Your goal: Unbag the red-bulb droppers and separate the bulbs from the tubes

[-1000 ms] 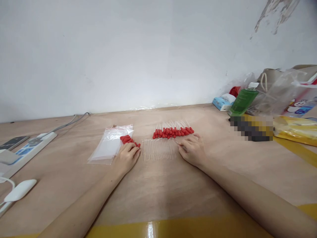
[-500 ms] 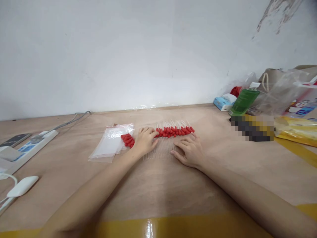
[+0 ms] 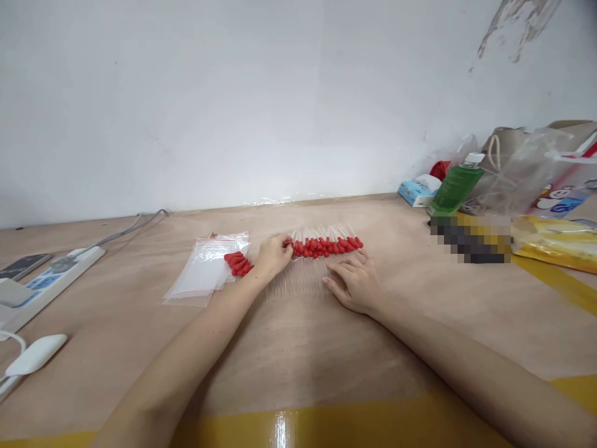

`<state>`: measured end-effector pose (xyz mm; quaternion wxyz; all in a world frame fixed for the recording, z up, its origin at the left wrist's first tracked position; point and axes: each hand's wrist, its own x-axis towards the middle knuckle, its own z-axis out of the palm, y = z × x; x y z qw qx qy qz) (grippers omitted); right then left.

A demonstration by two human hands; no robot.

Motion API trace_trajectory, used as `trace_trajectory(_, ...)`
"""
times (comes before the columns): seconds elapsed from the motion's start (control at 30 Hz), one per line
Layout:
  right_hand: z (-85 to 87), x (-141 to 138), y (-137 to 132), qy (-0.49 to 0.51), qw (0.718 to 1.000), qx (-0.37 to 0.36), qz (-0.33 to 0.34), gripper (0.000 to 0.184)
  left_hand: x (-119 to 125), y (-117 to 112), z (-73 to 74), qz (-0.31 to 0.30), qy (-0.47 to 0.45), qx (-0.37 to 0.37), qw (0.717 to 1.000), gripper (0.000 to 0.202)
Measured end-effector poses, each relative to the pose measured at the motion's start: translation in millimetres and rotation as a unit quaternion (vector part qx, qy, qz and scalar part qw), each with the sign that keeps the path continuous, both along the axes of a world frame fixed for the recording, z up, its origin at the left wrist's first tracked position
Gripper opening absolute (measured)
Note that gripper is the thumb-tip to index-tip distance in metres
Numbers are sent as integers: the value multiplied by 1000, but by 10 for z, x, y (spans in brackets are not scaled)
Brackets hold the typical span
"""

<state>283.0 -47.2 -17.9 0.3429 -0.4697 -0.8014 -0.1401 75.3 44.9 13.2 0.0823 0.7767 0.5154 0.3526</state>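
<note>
A row of thin clear droppers with red rubber bulbs (image 3: 326, 247) lies across the middle of the table, tubes pointing both away from me and toward me. At its left end my left hand (image 3: 275, 252) has its fingers curled in a pinch around a red bulb, mostly hidden by the fingers. My right hand (image 3: 357, 283) rests open on the right side of the near tubes, fingers spread. To the left of my left hand sits a smaller bunch of red bulbs (image 3: 237, 264), partly over clear zip bags (image 3: 193, 274); my wrist hides its tubes.
A power strip (image 3: 51, 283) with cables and a phone (image 3: 25, 267) lie at the left. On the right stand a tissue pack (image 3: 415, 193), a green bottle (image 3: 456, 186), plastic bags (image 3: 532, 168) and a yellow packet (image 3: 555, 244). A wall rises behind the table.
My left hand's fingers have drawn together from lying flat to a pinch at the row's left end. My right hand stays in place. The view has shifted slightly.
</note>
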Motion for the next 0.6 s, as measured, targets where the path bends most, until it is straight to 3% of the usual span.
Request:
trace_trajectory(0.17,-10,14,18,30,999,4,-12,26,-139,-47,-81,76,-127,-12,989,17)
trace_trajectory(0.37,-18,22,25,39,999,20,-24,25,-59,-149,-20,80,-202,-7,976,15)
trace_trajectory(0.43,-6,32,13,51,998,34,-34,28,10,-286,28,46,-216,3,975,15)
trace_trajectory(0.6,72,53,-31,45,994,95,0,53,-41,-805,-6,-135,-157,54,977,13)
